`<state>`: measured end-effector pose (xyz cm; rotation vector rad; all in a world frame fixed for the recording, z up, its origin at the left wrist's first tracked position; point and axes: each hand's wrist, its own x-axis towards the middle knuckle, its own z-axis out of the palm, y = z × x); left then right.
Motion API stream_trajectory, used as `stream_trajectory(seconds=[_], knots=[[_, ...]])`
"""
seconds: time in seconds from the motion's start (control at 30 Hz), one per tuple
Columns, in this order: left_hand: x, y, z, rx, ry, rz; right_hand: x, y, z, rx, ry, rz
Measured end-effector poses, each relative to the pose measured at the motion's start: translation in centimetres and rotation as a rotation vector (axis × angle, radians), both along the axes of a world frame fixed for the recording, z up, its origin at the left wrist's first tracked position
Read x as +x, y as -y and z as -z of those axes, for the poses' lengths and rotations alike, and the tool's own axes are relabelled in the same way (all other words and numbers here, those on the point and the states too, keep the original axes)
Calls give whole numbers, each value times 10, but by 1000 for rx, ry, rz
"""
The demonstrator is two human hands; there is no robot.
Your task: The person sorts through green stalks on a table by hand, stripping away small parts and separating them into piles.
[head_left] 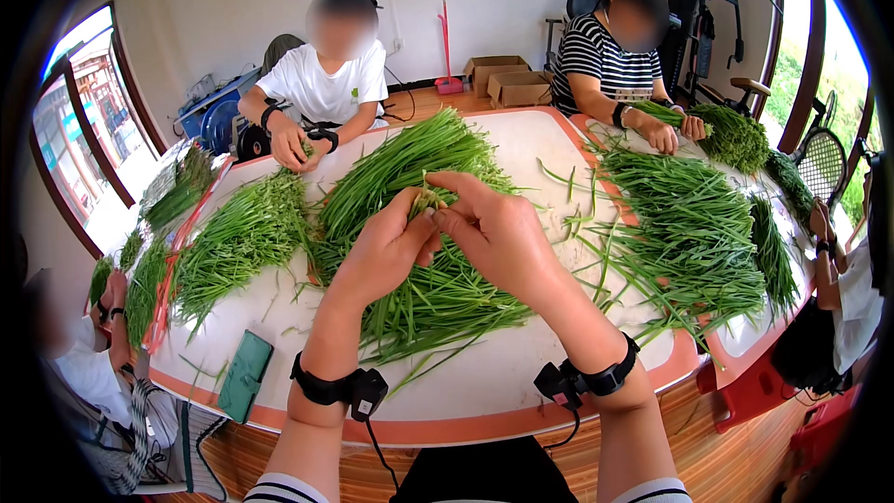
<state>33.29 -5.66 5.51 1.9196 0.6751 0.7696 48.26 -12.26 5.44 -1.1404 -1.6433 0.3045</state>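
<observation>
Over the middle of the white table with an orange border (447, 429), my left hand (387, 241) grips the tips of a small bunch of green stalks (424, 202). My right hand (489, 223) meets it there, thumb and fingers pinching at the same tips. Below and behind both hands lies a large heap of long, thin green leafy stalks (412, 154), which look like Chinese chives. Loose stalks (573, 223) are scattered to the right of the heap. Both forearms wear black straps with small boxes and cables.
More heaps of stalks lie at the left (241, 237) and right (684, 230). A green phone case (246, 376) rests at the near left edge. Two people sit across the table; others work at both sides. Red stools (754, 391) stand at the lower right.
</observation>
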Motion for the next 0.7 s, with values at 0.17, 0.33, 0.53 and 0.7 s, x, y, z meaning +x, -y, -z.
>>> stream_trajectory(seconds=[0.17,0.33,0.53,0.7], knots=[[-5,-3,3,153,-100,-48,3,-4,3,-43,107,79],[-13,-1,-6,210,-254,-46,7,-10,8,-74,-40,-23],[-29,-10,-10,239,-102,-202,27,-32,27,-146,150,114],[-37,-4,-18,229,66,-282,47,-58,68,-139,469,271]])
